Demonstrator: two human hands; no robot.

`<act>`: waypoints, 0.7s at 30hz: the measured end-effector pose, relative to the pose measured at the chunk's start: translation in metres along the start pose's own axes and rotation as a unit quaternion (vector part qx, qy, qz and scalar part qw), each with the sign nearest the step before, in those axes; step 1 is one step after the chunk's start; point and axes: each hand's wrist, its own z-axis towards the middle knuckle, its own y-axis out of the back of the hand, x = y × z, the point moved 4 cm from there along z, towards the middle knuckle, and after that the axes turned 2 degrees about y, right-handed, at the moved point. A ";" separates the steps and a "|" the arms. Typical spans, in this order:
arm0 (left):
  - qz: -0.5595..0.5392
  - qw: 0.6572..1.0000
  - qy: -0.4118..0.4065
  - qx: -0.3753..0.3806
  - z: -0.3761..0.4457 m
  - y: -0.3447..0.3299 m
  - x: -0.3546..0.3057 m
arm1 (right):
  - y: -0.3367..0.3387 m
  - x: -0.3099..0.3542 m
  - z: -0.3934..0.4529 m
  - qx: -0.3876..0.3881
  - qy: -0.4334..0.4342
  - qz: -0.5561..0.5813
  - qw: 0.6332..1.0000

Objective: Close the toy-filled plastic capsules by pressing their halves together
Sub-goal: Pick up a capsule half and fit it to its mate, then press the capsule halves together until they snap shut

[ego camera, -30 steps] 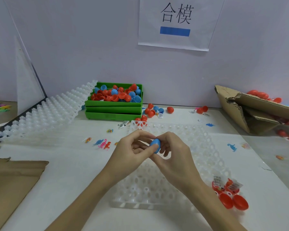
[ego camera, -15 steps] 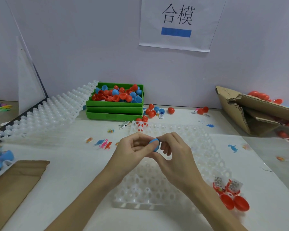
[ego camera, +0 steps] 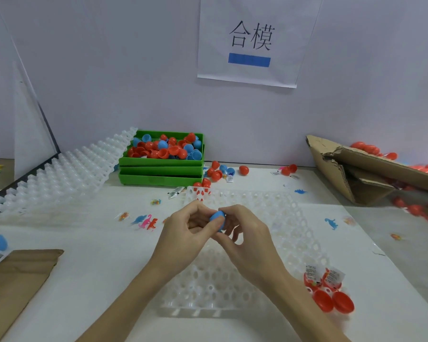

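Blue capsule (ego camera: 218, 219) sits pinched between both hands above the white grid tray (ego camera: 235, 280). The left hand (ego camera: 185, 233) clamps it with thumb and fingers from one side; the right hand (ego camera: 247, 239) grips the other side. Open red capsule halves (ego camera: 331, 301) lie just beside the tray's right edge.

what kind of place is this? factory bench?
Likely a hand-assembly station: a posted paper sign on the partition wall, stacked green bins of capsule halves, a white plastic grid tray, and a cardboard box.
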 end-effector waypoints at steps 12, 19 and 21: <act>-0.008 0.995 -0.022 -0.098 0.007 0.018 -0.002 | 0.133 -0.034 0.122 -0.220 -0.224 0.588 0.745; 0.017 0.997 0.000 -0.080 0.009 0.019 0.002 | 0.137 -0.072 0.104 -0.110 -0.266 0.287 0.914; 0.021 0.997 -0.002 -0.070 0.008 0.016 0.001 | 0.124 -0.069 0.078 -0.062 -0.235 0.182 0.953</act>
